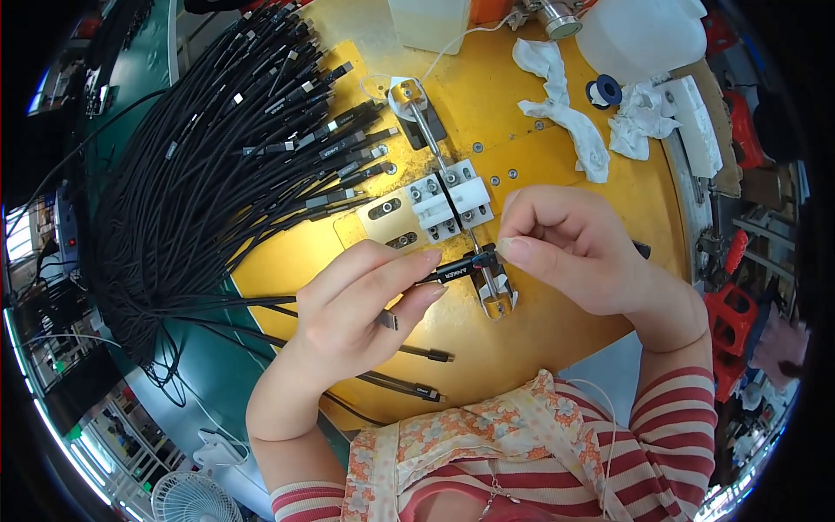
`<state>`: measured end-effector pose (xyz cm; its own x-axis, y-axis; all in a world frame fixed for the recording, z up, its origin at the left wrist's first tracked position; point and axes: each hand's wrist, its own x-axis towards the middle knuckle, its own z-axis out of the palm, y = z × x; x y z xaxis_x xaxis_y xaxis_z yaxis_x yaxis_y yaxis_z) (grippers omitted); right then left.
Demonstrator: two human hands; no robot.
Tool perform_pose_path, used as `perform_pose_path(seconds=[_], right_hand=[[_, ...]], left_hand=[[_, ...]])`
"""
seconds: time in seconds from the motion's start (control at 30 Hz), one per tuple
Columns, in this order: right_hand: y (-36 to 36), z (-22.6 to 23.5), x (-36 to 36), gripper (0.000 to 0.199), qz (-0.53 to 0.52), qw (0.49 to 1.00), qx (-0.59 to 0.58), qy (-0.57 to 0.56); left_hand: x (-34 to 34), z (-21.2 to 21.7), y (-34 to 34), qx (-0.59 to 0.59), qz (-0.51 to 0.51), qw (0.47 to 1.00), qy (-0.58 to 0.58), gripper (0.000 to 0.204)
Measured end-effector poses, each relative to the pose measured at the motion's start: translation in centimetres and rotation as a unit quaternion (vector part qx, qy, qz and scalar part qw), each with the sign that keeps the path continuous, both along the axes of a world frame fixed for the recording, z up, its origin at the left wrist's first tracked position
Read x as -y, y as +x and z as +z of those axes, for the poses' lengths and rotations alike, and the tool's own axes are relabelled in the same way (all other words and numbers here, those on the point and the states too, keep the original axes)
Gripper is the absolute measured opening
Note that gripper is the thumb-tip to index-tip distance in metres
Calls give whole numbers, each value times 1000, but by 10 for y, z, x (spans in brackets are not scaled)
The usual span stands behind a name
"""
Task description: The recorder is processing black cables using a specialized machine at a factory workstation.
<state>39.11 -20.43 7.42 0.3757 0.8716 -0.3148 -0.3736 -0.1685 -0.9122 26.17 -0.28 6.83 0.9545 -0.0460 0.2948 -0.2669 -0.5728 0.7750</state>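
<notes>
Nearest to you, your floral apron lies over a striped top, and beyond it two dark plug ends on black leads rest on the yellow work surface. Your left hand pinches a slim black connector between thumb and fingers, with a bare metal plug showing beneath that hand. Your right hand is narrowed, thumb and forefinger together at the connector's far end; you cannot tell whether they grip it. The connector is above a small metal cylinder, just this side of the white block. Farther off, a thick bundle of black cables spreads to your left, while crumpled tissue, a dark-rimmed spool and a translucent jug sit to your right
</notes>
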Motion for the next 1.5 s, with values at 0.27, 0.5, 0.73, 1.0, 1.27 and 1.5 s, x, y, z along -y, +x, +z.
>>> perform_pose_path(seconds=[0.27,0.5,0.73,1.0,1.27,1.5], right_hand=[[-6,-1,2,11,-23,998,-36,35],[-6,3,2,13,-5,995,-94,28],[-1,1,4,10,37,996,-84,-3],[-2,-8,3,10,82,982,170,16],[2,-8,1,16,82,859,489,131],[0,-6,0,17,99,879,449,128]], left_hand=[[2,-6,1,64,-8,998,12,32],[-1,-10,0,60,-34,997,-43,33],[1,-15,2,47,-50,992,-101,29],[2,-17,-5,8,-51,992,-111,29],[12,-19,-8,46,-9,999,-16,22],[12,-21,-12,37,-38,997,-52,23]])
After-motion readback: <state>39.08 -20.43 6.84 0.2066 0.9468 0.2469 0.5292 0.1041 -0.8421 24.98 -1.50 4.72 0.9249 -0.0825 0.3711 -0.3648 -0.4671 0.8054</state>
